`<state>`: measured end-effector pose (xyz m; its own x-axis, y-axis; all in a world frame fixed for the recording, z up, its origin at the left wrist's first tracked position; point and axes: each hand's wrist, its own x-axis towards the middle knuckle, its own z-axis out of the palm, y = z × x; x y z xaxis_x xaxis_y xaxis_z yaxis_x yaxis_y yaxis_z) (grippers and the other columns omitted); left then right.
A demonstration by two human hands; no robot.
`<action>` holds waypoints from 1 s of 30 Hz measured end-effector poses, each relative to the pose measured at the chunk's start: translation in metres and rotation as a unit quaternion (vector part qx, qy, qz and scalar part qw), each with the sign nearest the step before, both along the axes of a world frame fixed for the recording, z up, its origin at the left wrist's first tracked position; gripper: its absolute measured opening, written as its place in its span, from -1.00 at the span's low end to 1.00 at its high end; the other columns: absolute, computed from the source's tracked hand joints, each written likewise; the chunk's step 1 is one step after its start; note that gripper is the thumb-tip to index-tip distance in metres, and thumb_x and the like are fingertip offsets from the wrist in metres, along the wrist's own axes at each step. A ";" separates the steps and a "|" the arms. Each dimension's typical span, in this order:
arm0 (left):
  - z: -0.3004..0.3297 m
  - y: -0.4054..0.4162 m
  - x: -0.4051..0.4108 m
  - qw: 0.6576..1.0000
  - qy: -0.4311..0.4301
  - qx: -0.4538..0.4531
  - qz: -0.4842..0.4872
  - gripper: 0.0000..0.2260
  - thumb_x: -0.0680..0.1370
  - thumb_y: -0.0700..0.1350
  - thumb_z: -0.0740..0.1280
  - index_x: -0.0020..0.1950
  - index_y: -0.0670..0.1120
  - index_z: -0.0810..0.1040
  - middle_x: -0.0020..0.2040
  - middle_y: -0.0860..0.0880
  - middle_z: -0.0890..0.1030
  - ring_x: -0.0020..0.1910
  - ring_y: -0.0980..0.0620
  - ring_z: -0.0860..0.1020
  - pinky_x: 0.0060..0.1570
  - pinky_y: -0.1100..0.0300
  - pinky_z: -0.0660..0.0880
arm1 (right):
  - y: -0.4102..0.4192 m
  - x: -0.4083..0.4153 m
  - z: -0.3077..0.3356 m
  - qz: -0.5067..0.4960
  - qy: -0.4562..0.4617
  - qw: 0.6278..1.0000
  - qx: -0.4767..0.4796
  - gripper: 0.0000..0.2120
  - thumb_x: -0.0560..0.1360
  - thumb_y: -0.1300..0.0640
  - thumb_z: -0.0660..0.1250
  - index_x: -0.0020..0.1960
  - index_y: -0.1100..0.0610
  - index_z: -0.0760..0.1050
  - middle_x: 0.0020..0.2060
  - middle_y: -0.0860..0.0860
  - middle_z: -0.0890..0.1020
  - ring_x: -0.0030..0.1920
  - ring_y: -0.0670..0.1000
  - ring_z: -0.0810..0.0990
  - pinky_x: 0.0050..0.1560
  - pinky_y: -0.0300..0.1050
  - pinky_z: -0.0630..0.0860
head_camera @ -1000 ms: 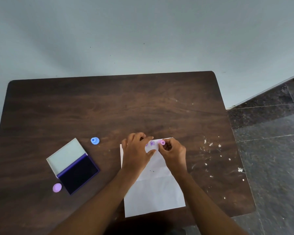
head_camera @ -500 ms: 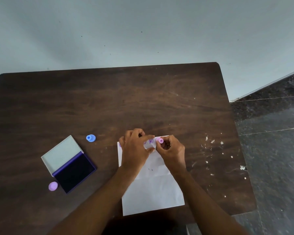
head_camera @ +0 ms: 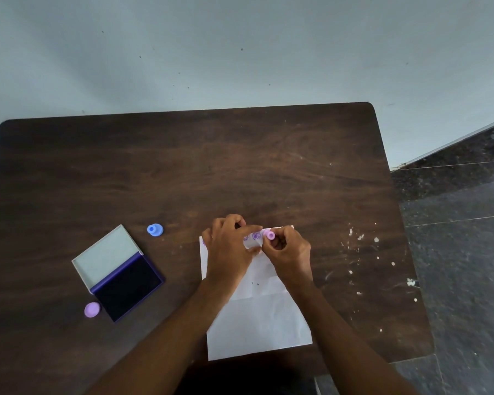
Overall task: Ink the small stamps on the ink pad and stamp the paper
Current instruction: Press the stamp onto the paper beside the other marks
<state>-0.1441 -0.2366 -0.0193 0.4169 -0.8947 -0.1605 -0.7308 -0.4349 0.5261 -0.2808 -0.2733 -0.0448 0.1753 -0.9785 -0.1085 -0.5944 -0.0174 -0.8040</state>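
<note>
We pinch the pink stamp [head_camera: 269, 234] in our right hand [head_camera: 290, 253] and push it straight down while our left hand [head_camera: 228, 252] presses its fingers on the paper [head_camera: 257, 323], near its far edge, so it stays flat.

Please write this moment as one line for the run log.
right hand: pinches pink stamp on paper | left hand: rests on paper | ink pad: open

1. Dark brown wood-grain desk [head_camera: 183, 172], rounded corners, white flecks [head_camera: 360, 238] scattered on its right side.
2. Plain pale blue-grey wall [head_camera: 240, 52] behind it.
3. Dark speckled stone tile floor [head_camera: 462, 223] at right, with a light skirting strip [head_camera: 454, 141].
</note>
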 end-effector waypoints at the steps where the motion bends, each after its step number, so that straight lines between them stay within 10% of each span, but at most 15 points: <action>1: 0.000 0.000 0.000 1.000 0.001 0.001 0.001 -0.71 0.31 0.12 0.58 -0.03 0.08 0.69 0.00 -0.01 0.64 0.01 -0.05 0.54 0.03 0.12 0.31 | 0.000 0.000 -0.001 0.001 0.002 1.000 -0.001 -0.84 0.46 0.05 0.47 -0.10 0.13 0.59 -0.21 -0.05 0.67 -0.26 -0.23 0.60 -0.26 -0.53 0.49; 30: -0.002 0.000 0.000 1.000 -0.003 0.014 -0.002 -0.72 0.33 0.17 0.55 -0.04 0.12 0.66 0.00 0.04 0.61 0.05 -0.02 0.51 0.01 0.00 0.40 | -0.006 0.010 0.012 -0.008 0.024 0.997 0.070 -0.78 0.43 0.04 0.49 -0.24 0.02 0.44 -0.34 -0.15 0.55 -0.37 -0.11 0.57 -0.39 -0.51 0.45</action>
<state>-0.1438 -0.2362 -0.0217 0.4151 -0.8911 -0.1835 -0.7351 -0.4473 0.5095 -0.2704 -0.2794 -0.0329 0.1516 -0.9559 -0.2516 -0.6318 0.1020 -0.7684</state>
